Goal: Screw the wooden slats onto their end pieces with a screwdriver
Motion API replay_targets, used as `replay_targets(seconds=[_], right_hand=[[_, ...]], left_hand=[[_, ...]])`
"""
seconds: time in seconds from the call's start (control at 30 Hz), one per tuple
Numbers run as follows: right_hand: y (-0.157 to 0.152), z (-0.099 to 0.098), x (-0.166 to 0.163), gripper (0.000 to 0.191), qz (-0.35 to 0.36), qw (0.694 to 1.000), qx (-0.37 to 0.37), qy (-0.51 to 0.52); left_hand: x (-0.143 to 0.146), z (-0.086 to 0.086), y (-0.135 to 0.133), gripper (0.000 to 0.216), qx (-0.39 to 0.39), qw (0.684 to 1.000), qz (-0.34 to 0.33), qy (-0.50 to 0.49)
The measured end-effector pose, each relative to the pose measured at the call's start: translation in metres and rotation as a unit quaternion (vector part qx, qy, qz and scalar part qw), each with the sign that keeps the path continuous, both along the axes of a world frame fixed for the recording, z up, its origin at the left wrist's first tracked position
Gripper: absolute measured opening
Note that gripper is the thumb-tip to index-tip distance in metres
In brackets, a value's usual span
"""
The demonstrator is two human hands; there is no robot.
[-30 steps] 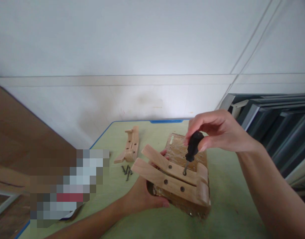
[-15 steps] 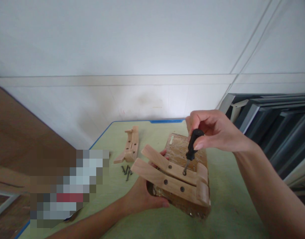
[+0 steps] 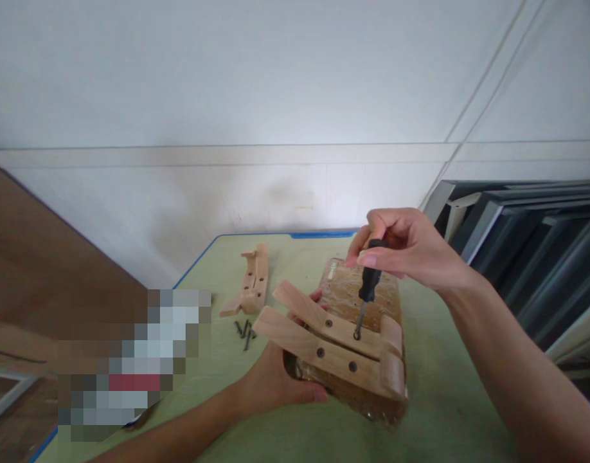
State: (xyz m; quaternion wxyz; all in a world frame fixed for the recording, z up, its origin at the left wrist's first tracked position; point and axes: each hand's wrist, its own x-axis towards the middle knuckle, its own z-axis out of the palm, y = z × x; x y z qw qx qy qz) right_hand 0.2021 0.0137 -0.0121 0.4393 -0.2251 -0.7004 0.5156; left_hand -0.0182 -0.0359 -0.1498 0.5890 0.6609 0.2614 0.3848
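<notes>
**Right hand (image 3: 405, 251) re-grips; screwdriver (image 3: 371, 280) stands straighter**

The pale wall (image 3: 276, 77) fills the far side, and below it spreads the green table (image 3: 454, 373). Dark panels (image 3: 531, 218) lean together beyond its right side. A pixelated item (image 3: 150, 360) covers part of its left side.

On the table, near the person, lies a plastic-wrapped block (image 3: 346, 296) with the near wood piece (image 3: 336, 358) resting on top. The left hand is closed around the block's left end, thumb along the near side, fingertips showing at the far side; whether the palm also presses the wood cannot be told.

The right hand has moved up and a little left since a moment ago. Its thumb and fingers now pinch the top of the handle, which leans less than it did. The tip has stayed at the same hole, and block and wood have not shifted, so this looks like a fresh hold for turning there.

The far wood piece (image 3: 250, 297) lies apart, behind a few loose screws (image 3: 248, 334). Three other holes in the near piece show dark screw heads (image 3: 321, 352).
</notes>
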Motion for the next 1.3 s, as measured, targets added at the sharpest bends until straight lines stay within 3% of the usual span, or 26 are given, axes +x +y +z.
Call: replay_targets(seconds=[0.17, 0.3, 0.4, 0.57, 0.77, 0.97, 1.3], right_hand=[[-0.001, -0.003, -0.003, 0.040, -0.029, 0.999, -0.031, 0.010], [0.001, -0.004, -0.001, 0.033, -0.027, 0.999, -0.035, -0.009], [0.002, -0.003, 0.002, 0.022, 0.012, 0.999, -0.016, -0.028], [0.002, -0.001, 0.008, 0.022, 0.093, 0.994, 0.024, -0.044], [0.002, 0.000, 0.016, 0.026, 0.163, 0.986, -0.026, -0.031], [0.002, 0.003, 0.022, 0.026, 0.152, 0.986, -0.031, -0.057], [0.001, 0.007, 0.020, 0.022, 0.113, 0.988, 0.055, -0.092]], left_hand=[[0.000, -0.002, 0.000, 0.095, -0.004, 1.000, -0.002, 0.004], [0.001, -0.001, 0.000, 0.091, 0.002, 1.000, 0.004, -0.004], [0.001, 0.000, 0.000, 0.087, 0.006, 1.000, 0.005, -0.008], [0.000, -0.001, -0.001, 0.090, -0.005, 1.000, 0.005, -0.009], [-0.001, -0.002, -0.001, 0.094, -0.017, 1.000, 0.008, -0.001], [-0.002, -0.005, 0.001, 0.097, -0.019, 1.000, -0.005, -0.006], [-0.001, -0.002, -0.001, 0.095, -0.028, 0.999, 0.004, -0.022]])
